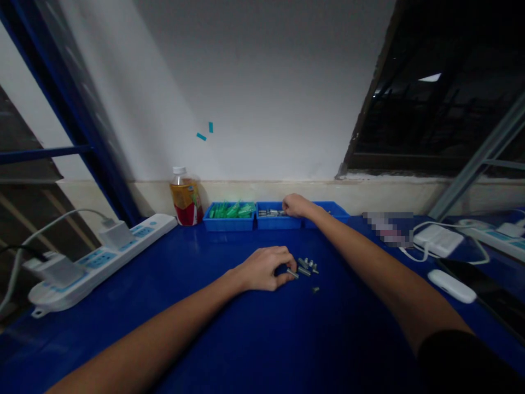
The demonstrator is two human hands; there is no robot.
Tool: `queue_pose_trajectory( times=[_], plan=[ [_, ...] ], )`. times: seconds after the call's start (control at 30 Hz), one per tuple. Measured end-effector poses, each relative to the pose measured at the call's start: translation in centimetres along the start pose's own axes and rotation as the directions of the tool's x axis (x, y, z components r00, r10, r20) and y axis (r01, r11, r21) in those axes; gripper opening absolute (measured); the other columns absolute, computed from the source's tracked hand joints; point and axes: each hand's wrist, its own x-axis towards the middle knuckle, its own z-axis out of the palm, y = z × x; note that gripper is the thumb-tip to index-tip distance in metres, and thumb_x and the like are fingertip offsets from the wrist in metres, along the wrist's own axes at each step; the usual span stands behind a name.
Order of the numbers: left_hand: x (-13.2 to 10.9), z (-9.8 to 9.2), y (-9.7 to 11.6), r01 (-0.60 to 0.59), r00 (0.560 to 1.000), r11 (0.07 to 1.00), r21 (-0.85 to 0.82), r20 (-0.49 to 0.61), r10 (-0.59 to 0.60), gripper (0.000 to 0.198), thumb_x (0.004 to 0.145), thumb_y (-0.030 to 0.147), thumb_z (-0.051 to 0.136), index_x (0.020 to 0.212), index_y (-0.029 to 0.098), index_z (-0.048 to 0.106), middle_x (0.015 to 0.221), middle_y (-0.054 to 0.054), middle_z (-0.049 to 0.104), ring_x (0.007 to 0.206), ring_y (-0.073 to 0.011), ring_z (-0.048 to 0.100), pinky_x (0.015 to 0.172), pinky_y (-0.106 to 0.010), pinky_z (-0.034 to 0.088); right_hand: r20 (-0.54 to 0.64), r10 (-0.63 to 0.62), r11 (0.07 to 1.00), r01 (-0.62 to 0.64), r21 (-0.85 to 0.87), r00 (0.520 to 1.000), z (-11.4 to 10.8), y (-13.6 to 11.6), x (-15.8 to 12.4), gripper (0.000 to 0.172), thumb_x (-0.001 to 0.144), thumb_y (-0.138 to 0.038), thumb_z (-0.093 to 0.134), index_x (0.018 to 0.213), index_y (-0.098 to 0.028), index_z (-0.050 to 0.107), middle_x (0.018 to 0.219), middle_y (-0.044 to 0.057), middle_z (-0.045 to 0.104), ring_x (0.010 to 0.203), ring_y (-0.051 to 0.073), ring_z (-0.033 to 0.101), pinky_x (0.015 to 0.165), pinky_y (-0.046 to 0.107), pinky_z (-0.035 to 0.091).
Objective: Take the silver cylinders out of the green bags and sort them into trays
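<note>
My left hand (268,269) rests low over the blue table, thumb and fingers closed round a small silvery metal cylinder (292,273). Just right of it lies a loose group of several small metal pieces (303,271), some long and some short. One short metal piece (315,289) sits apart, nearer to me. My right hand (297,205) reaches to the back, its fingers bent together at the right end of the middle blue bin (279,222). Metal cylinders (268,212) lie in that bin. Whatever the right fingertips grip is hidden.
Left of the middle bin, a blue bin (228,225) holds green plastic pieces (232,210). Another blue bin (336,210) is partly behind my right forearm. A drink bottle (184,197) and a power strip (102,261) stand left; a white charger (438,241) and cables lie right.
</note>
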Motion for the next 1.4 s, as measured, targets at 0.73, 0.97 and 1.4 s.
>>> queue_pose_trajectory(
  times=[0.73, 0.97, 1.4],
  plan=[
    [0.6, 1.6, 2.2, 0.150, 0.893, 0.901, -0.407, -0.336, -0.301, 0.017, 0.092, 0.030, 0.044, 0.083, 0.017, 0.049, 0.074, 0.001, 0.054, 0.066, -0.0117, 0.050, 0.062, -0.022, 0.039, -0.510, -0.156, 0.924, 0.307, 0.227, 0.846, 2.6, -5.9, -19.6, 0.005, 0.088, -0.020, 0.050, 0.087, -0.018, 0.055, 0.082, 0.007, 0.059, 0.080, 0.021, 0.054, 0.072, 0.033, 0.042],
    [0.4, 1.9, 2.6, 0.133, 0.878, 0.886, -0.444, -0.362, -0.313, 0.029, 0.092, 0.031, 0.044, 0.118, 0.018, 0.047, 0.094, -0.004, 0.059, 0.077, -0.0137, 0.056, 0.068, -0.024, 0.044, -0.517, -0.033, 0.857, 0.290, 0.426, 0.855, 2.1, -4.8, -19.1, 0.021, 0.092, -0.028, 0.048, 0.074, -0.020, 0.057, 0.070, 0.001, 0.057, 0.069, 0.016, 0.054, 0.063, 0.028, 0.039],
    [0.7, 2.3, 1.8, 0.147, 0.864, 0.874, -0.463, -0.371, -0.342, 0.017, 0.089, 0.030, 0.050, 0.094, 0.015, 0.057, 0.081, -0.003, 0.062, 0.073, -0.0144, 0.057, 0.067, -0.024, 0.044, -0.498, -0.009, 0.857, 0.264, 0.444, 0.867, 2.9, -5.1, -18.9, 0.020, 0.092, -0.034, 0.045, 0.092, -0.019, 0.058, 0.077, 0.003, 0.059, 0.072, 0.017, 0.056, 0.067, 0.028, 0.042]
  ],
)
